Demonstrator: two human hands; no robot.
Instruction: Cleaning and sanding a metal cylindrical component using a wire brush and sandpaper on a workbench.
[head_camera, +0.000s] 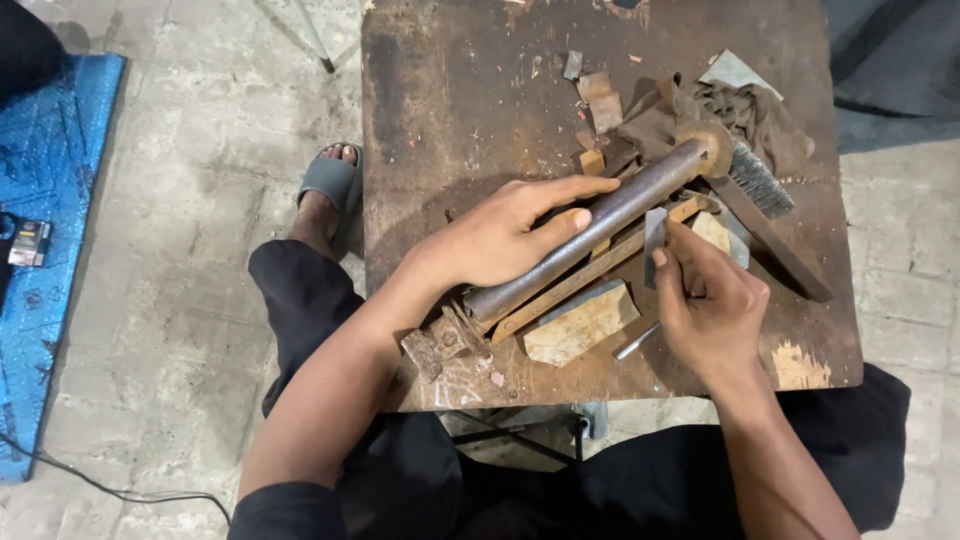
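My left hand (500, 235) lies over a long rusty metal bar (640, 190) that slants across a worn brown work board (450, 90), thumb and fingers wrapped on its lower part. The bar ends in a round rusty disc (703, 140) at the upper right. My right hand (708, 300) pinches a small flat grey metal piece (654, 232) upright against the bar's side. Under the bar lies a thin wooden strip (600, 270) and a pale wedge-shaped wooden block (580, 322).
A wire brush (760, 182), a brown rag (745, 110), paper scraps and a small metal pin (636, 341) lie on the board. My sandalled foot (330, 190) rests on the concrete floor at left, beside a blue mat (50, 250) and a cable.
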